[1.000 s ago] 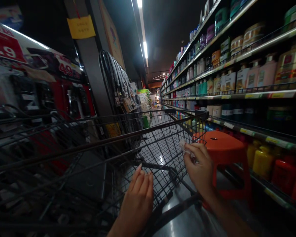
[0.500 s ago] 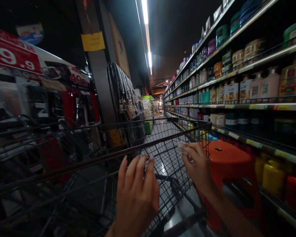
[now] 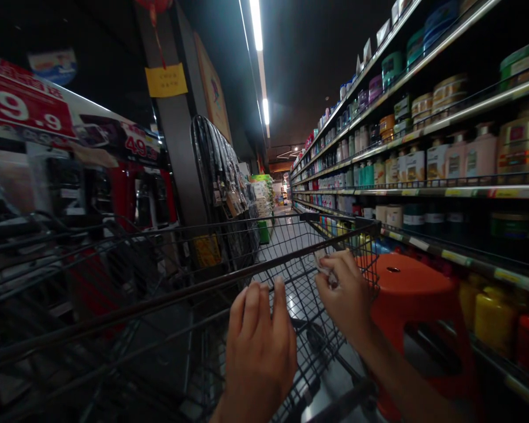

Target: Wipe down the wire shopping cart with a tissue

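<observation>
A wire shopping cart (image 3: 189, 290) with a dark top rail stretches across the view in front of me. My left hand (image 3: 263, 338) is raised over its near side, back of the hand toward me, fingers apart and slightly bent, with nothing seen in it. To its right, my right hand (image 3: 346, 294) pinches a small crumpled piece of clear plastic (image 3: 321, 258) between thumb and fingers, above the cart's mesh. Beyond the right wrist stands an orange plastic stool (image 3: 408, 276) with a hole in its seat.
Shelves (image 3: 461, 192) of bottles and jars line the right side. Left are hanging goods under a red price sign (image 3: 24, 103). A dark pillar (image 3: 176, 153) carries a yellow paper (image 3: 166, 80). Wrapped dark items (image 3: 211, 158) hang beside it. The aisle floor (image 3: 271, 249) runs ahead.
My left hand has moved to the right, nearer my right hand. The right hand has shifted slightly left, still pinching the plastic.
</observation>
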`<state>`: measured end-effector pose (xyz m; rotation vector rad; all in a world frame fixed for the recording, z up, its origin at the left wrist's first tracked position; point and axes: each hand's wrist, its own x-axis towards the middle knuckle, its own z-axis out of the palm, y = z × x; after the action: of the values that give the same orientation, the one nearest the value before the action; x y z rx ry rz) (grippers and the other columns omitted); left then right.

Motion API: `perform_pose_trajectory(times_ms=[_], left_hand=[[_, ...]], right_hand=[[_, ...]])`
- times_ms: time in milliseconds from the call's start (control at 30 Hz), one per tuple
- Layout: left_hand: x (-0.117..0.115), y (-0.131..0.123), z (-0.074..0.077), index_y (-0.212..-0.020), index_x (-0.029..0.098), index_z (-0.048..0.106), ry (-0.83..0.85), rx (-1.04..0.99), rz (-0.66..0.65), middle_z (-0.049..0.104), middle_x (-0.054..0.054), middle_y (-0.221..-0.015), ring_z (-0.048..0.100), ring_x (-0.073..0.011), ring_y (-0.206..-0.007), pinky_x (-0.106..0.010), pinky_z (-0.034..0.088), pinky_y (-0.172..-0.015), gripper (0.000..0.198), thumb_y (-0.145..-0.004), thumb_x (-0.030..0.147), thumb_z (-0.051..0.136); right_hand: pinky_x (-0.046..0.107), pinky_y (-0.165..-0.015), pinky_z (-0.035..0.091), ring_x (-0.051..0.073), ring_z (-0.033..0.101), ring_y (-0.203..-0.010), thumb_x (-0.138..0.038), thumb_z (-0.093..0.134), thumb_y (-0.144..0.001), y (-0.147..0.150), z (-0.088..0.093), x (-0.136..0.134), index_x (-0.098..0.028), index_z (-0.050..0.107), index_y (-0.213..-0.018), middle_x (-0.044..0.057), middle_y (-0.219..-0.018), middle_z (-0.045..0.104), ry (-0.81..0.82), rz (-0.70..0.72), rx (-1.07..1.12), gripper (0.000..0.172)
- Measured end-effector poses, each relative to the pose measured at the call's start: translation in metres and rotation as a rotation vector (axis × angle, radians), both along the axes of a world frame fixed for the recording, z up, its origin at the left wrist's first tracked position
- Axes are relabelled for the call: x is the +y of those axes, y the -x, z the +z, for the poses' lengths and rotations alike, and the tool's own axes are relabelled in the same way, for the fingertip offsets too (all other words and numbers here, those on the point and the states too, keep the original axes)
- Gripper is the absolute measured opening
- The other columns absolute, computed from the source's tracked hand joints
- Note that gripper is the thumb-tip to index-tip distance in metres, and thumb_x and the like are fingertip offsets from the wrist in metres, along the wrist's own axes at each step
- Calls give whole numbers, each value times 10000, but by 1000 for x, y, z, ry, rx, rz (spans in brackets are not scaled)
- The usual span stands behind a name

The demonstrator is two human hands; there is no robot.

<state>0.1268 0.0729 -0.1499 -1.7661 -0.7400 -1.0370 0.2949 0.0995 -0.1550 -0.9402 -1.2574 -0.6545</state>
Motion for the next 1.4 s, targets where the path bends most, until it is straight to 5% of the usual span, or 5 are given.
perform_pose_trajectory(times_ms=[367,633,767,967,1400], left_hand=[[3,3,1,-1196,47,604,2,23,1,654,-153,-1056,521,-272,-1102,-402,400,-967,393,-854,163,448],[2,5,1,-1193,37,614,15,33,-25,640,-163,-1054,497,-284,-1110,-407,371,-977,398,-847,151,454],[-1,2,1,-1209,34,601,45,21,-6,617,-170,-1083,480,-292,-1116,-414,368,-971,405,-849,170,473],[-2,-2,1,-1184,6,605,41,0,-24,592,-196,-1078,459,-321,-1122,-440,357,-974,415,-844,210,485],[-1,-4,-1,-1200,-3,593,62,-5,-12,573,-204,-1096,448,-334,-1135,-456,354,-992,464,-806,229,515]], right_hand=[[295,-632,521,176,613,-736,-88,530,-774,-43,-43,11,-222,644,-823,17,-796,599,88,-66,35,182],[348,-692,480,208,573,-745,-220,554,-761,-95,-4,17,-188,675,-781,56,-790,603,41,-169,295,127],[340,-642,457,210,560,-685,-252,561,-719,-109,-2,33,-180,643,-709,57,-722,603,109,-159,396,110],[317,-654,455,197,578,-736,-228,536,-724,-74,-14,31,-186,639,-763,57,-812,609,133,-69,400,117],[283,-686,482,165,610,-800,-86,514,-773,15,-5,-3,-224,588,-799,9,-831,626,31,156,263,159]])
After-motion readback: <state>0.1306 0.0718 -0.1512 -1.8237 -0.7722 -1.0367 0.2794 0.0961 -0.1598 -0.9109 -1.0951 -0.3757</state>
